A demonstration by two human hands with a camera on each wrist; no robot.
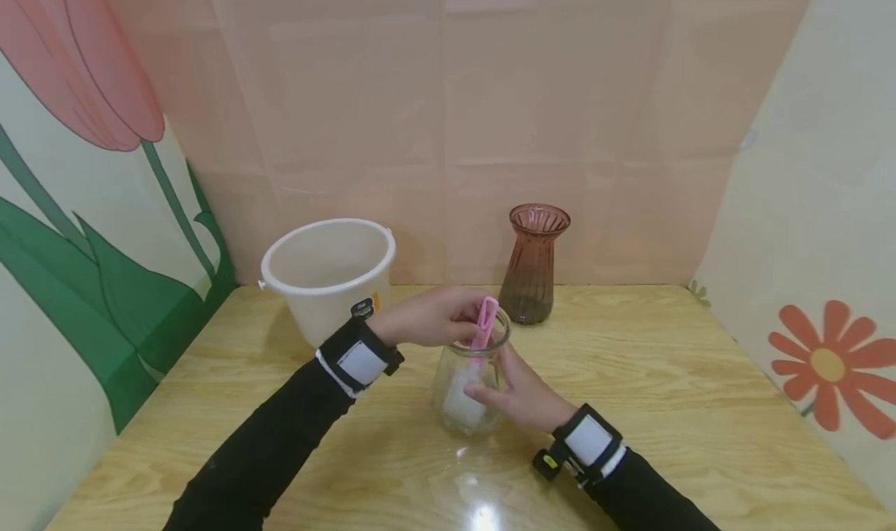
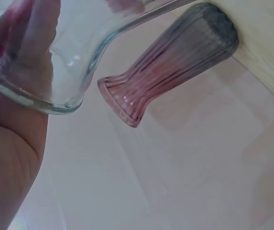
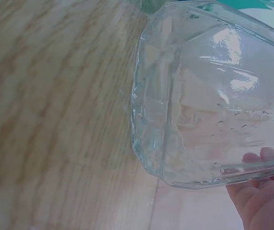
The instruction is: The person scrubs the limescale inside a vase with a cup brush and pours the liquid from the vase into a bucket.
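A clear glass jar (image 1: 467, 387) stands on the wooden table (image 1: 672, 406) in the middle of the head view. My right hand (image 1: 514, 391) grips its side, fingers curled round the glass. My left hand (image 1: 437, 317) pinches the pink handle of a brush (image 1: 484, 323) at the jar's mouth; the white brush head (image 1: 462, 405) sits low inside the jar. The left wrist view shows the jar's rim (image 2: 55, 103) beside my palm. In the right wrist view the jar's wall (image 3: 209, 96) fills the frame, with fingertips (image 3: 259, 157) showing through the glass.
A white plastic bucket (image 1: 329, 274) stands behind my left wrist at the back left. A ribbed brownish-pink glass vase (image 1: 533, 267) (image 2: 175, 67) stands just behind the jar. Flower-painted panels wall in both sides, a pink sheet the back.
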